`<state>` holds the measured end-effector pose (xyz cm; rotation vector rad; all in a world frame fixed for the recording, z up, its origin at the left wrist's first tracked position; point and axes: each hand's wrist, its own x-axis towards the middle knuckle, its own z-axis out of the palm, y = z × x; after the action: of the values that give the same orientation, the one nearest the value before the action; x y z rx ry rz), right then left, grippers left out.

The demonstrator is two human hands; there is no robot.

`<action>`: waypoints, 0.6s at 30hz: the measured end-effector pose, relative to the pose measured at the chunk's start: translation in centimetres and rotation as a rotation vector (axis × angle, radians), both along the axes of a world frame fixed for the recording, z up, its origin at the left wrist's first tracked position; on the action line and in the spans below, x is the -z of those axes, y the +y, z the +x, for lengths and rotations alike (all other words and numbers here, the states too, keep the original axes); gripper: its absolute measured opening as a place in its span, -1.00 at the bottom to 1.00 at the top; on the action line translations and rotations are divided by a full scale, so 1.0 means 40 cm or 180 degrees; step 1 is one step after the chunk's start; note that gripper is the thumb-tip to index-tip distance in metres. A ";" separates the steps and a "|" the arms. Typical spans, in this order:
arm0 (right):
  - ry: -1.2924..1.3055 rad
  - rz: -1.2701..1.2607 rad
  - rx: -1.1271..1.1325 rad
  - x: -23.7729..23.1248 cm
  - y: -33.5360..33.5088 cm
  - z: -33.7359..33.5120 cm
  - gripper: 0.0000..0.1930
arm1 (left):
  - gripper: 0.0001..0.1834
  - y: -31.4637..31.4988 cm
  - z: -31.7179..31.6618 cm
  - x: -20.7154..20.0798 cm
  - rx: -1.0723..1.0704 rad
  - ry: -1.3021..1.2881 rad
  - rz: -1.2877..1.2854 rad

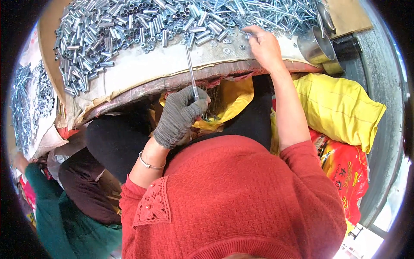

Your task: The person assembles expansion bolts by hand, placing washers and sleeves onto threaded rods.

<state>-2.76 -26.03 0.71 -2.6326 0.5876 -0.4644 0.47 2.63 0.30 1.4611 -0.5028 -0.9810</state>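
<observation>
Gloved left hand [179, 114] closed round long bolt [191, 71]. Bare right hand [264, 45] pinching among washers [224, 41]. Yellow sack [340, 108] open-mouthed, contents unclear.

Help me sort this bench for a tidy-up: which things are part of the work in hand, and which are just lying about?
In use:
left hand, gloved, holding a long bolt
right hand picking among washers
pile of metal sleeves

Lying about:
metal cup
yellow sack
red printed bag

A grey floor [379, 86] is seen at the right; daylight is let in at lower right.
</observation>
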 end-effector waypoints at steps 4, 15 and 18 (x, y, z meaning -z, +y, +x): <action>0.0004 -0.0366 -0.0263 0.017 0.015 0.039 -0.65 | -0.81 0.000 0.005 0.006 0.0157 -0.0148 -0.0030; 0.0029 -0.0060 -0.0219 -0.023 0.006 0.059 -0.77 | -0.83 0.015 0.026 0.001 0.0112 -0.0018 -0.0006; -0.0378 -0.0286 -0.0513 0.011 0.006 0.077 -0.78 | -0.84 0.010 0.024 0.013 0.0142 -0.0121 -0.0076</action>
<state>0.31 -25.79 0.28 -2.6872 0.3211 -0.6046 1.42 3.04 -0.21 1.4548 -0.5753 -0.9807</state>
